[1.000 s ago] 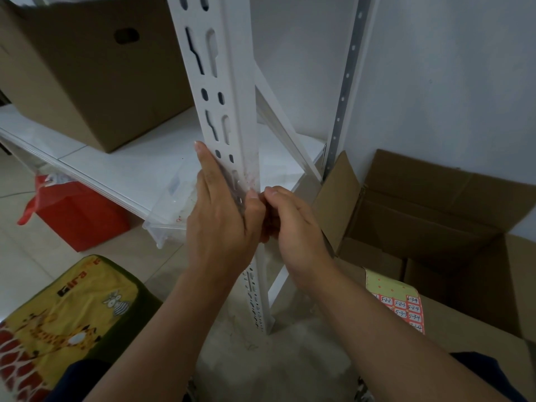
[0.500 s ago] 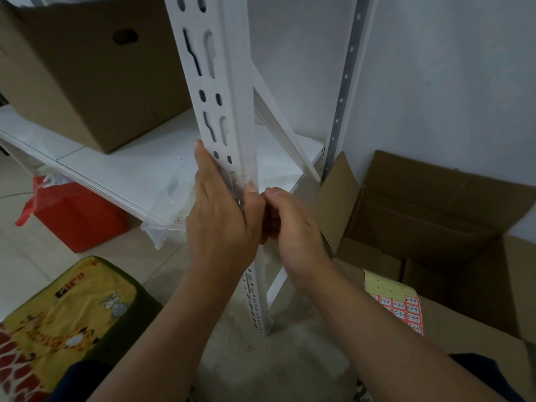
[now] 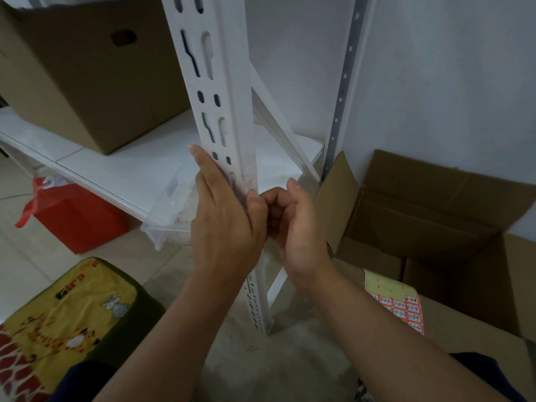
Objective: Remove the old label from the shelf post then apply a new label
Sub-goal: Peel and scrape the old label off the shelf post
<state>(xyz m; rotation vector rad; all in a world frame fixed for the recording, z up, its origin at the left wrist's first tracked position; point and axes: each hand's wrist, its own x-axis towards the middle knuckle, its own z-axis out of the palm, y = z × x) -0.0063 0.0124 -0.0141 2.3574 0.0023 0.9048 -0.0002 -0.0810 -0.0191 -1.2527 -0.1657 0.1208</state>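
Our left hand lies flat against the white post, fingers straight; right hand beside it, fingers curled. We cannot tell what they pinch.

Cardboard box on shelf; red bag below.

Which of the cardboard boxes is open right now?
The cardboard box on the floor right of the shelf post, flaps spread. The box on the shelf is closed.
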